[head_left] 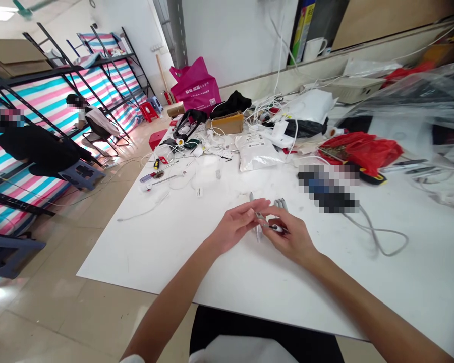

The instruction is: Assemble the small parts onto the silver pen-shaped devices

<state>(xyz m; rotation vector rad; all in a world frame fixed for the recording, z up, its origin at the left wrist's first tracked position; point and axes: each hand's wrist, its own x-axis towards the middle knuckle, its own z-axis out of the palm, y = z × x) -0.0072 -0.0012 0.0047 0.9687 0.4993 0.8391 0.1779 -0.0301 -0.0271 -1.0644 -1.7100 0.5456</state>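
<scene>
Desk [155, 257] white, seen from beside it; both hands of the seated person meet above its near middle.

Right hand [293, 236]: fingers curled, gripping a slim pen-like piece [276, 228], whitish with a dark part. Left hand [234, 226]: fingers extended towards the right, thumb beside a small grey piece [259, 216] at the fingertips; I cannot tell whether it grips this or only steadies it. Both pieces lie between the two hands, above the desk.

Under the hands: one grey pen [258, 234], partly hidden, lying on the desk. Just beyond the right hand: a few grey pens [281, 203] side by side.

Farther back: white packet [257, 153], tangled white cables [267, 112], red plastic bag [363, 148]. Screwdriver [147, 177] near the left edge. Right of the hands: dark pixelated object [327, 194], grey cable [380, 230] beside it. Two other people sit at left, well apart from the desk.
</scene>
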